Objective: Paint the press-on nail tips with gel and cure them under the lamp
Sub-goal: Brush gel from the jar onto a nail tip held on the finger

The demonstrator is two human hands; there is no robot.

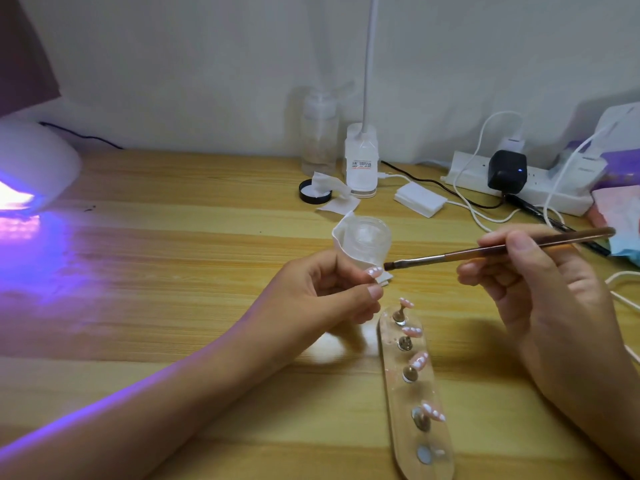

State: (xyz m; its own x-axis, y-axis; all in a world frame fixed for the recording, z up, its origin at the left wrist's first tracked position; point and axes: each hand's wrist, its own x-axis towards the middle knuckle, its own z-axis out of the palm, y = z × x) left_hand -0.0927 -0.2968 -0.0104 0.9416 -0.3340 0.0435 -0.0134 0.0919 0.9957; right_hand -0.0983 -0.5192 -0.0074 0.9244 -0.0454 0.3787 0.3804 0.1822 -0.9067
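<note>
In the head camera view, the left hand [332, 289] is lifted a little over the wooden desk [194, 258]. It pinches one nail tip [375, 271] between thumb and forefinger, and the other fingers are curled under. I judge it is held up like this so that the face of the tip turns toward the brush and does not shake. The fingers hide what is under the tip, so I cannot tell if a peg is there.

The right hand [540, 285] holds the brush [502, 250] like a pen, with thumb and fingers closed around the handle. The bristles are just beside the held tip; whether they touch it I cannot tell. The open gel jar [367, 240] stands just behind the left hand, near for dipping.

In front, the clear holder strip [403, 441] carries four other nail tips [412, 331] on small pegs. They stand raised and apart, probably so that wet gel touches nothing. The nearest place [424, 455] has no tip, and probably belongs to the held one.

The curing lamp [38, 164] glows violet at the far left, well apart and ready for the curing step.
</note>
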